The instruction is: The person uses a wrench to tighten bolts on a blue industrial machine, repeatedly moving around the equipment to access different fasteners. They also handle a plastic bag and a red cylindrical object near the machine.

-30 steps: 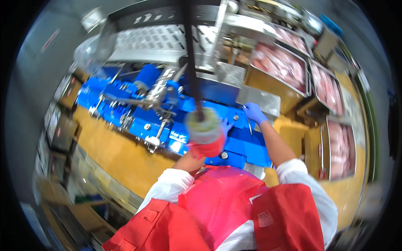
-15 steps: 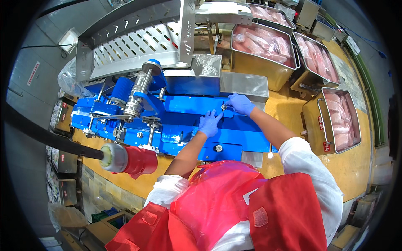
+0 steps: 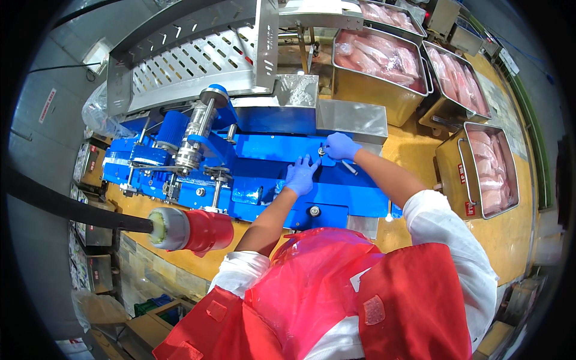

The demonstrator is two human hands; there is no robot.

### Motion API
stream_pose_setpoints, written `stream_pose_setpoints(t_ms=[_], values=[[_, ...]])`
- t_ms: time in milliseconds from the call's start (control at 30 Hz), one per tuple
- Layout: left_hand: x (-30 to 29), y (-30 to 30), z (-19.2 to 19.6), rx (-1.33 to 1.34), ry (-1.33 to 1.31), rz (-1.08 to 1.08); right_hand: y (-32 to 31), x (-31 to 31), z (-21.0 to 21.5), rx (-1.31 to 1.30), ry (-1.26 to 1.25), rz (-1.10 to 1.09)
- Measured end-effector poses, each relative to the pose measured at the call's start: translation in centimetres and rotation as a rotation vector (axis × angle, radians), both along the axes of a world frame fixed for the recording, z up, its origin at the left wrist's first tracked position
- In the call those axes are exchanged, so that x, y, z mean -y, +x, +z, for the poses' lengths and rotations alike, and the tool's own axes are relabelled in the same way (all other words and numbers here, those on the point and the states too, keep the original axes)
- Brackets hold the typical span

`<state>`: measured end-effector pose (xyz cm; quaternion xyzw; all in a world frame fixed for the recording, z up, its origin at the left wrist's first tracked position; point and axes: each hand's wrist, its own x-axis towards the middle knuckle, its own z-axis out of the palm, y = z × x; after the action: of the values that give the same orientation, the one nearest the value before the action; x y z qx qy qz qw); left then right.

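Both hands, in blue gloves, work on the flat top of a blue machine (image 3: 336, 195). The left hand (image 3: 300, 175) lies flat with its fingers spread and released, pressing the blue plate near its middle. The right hand (image 3: 341, 146) is curled, fingers clenched on a small metal knob (image 3: 322, 151) near the plate's back edge, just beside a steel box (image 3: 353, 120). A short metal rod (image 3: 349, 168) lies just right of the knob. Steel tubs of pink meat (image 3: 384, 57) stand beyond the back edge and to the right. A red-and-grey handle (image 3: 191, 230) on a black bar juts across the machine's near left corner.
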<state>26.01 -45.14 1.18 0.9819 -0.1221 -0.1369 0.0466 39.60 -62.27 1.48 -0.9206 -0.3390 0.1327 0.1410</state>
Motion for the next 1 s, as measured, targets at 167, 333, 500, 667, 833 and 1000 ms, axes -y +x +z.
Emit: stream_pose_setpoints(t_ms=[167,333,500,667,833,1000], values=[[-0.5,0.1,-0.3,0.005,-0.017,-0.002,-2.2,-3.1,-1.5,-0.299,0.257,-0.546],[-0.8,-0.2,-0.7,0.000,0.013,-0.011,-4.2,-3.9,1.2,0.016,0.342,-0.525],[-0.5,-0.1,-0.1,-0.034,-0.025,0.000,-1.7,-0.4,2.0,0.226,0.092,0.038],[-0.2,0.1,0.8,-0.074,0.002,0.025,-0.8,0.2,2.5,0.309,-0.087,0.220],[-0.3,0.3,0.4,-0.054,0.008,0.022,1.0,0.2,1.9,0.261,-0.180,0.364],[-0.2,0.2,0.0,-0.021,-0.034,0.006,2.4,0.6,0.0,0.224,-0.140,0.357]])
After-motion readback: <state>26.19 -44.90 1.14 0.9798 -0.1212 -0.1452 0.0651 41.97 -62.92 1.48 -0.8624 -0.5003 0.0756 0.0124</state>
